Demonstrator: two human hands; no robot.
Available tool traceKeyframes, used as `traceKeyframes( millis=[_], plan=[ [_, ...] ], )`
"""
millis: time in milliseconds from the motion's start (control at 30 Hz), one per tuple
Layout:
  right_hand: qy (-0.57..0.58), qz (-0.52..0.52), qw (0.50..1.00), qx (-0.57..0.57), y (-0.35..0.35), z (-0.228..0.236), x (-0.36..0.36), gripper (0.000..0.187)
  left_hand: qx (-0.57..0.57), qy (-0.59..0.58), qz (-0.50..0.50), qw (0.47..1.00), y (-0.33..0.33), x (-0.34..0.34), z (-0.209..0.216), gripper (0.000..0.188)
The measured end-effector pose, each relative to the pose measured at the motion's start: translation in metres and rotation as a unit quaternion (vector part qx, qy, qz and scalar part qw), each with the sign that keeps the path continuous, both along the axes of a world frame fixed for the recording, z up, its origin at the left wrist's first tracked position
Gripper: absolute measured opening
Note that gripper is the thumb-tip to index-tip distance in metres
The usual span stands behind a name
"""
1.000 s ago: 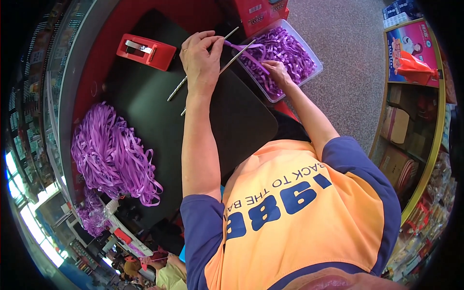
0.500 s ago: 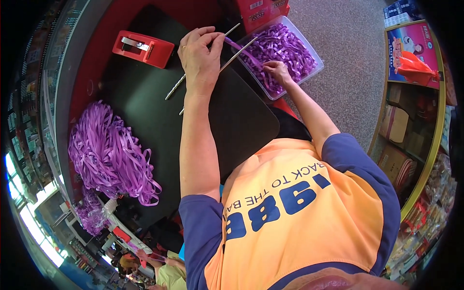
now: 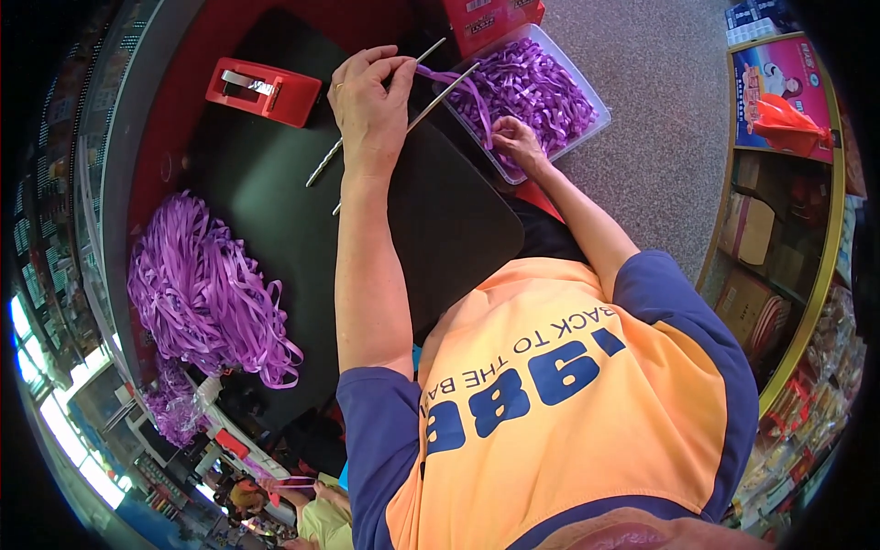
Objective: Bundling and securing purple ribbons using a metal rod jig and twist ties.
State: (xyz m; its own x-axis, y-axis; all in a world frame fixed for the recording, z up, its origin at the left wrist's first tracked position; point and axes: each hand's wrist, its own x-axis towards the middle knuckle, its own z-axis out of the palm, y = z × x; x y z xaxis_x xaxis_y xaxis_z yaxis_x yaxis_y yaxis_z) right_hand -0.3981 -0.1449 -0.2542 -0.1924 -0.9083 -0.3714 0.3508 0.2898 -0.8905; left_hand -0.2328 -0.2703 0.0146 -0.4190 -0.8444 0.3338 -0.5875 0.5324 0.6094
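My left hand (image 3: pixel 374 105) is over the dark table at two thin metal rods (image 3: pixel 442 97), which lie slantwise and pass beneath it. Its thumb and forefinger close at one end of a purple ribbon (image 3: pixel 470 85); whether the other fingers grip a rod is hidden. The ribbon bows in a slack curve across the rod tips toward my right hand (image 3: pixel 519 144). That hand pinches the ribbon over the near left rim of a clear plastic tub (image 3: pixel 598 117), filled with loose purple ribbon (image 3: pixel 541 87).
A red tape dispenser (image 3: pixel 266 92) sits on the black tabletop (image 3: pixel 440 229), left of my left hand. Bundled purple ribbon loops (image 3: pixel 206 284) lie at the table's left side. Behind the tub stands a red box (image 3: pixel 490 20). A glass display case (image 3: pixel 779 229) is at right.
The ribbon between my hands has gone from nearly straight to a loose, sagging curve. My left hand has shifted slightly left; the whole view has also moved a little.
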Motion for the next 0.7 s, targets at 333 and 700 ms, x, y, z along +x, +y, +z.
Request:
traceKeyframes(
  millis=[333,700],
  plan=[
    [0.022,0.010,0.993,-0.118,-0.011,0.003,0.005,0.017,-0.010,-0.006,-0.001,1.000,0.001,-0.001,0.002,0.018],
    [0.192,0.107,0.970,-0.103,0.045,-0.020,-0.006,0.020,-0.028,-0.010,-0.009,1.000,-0.001,-0.004,0.000,0.018]
  ],
)
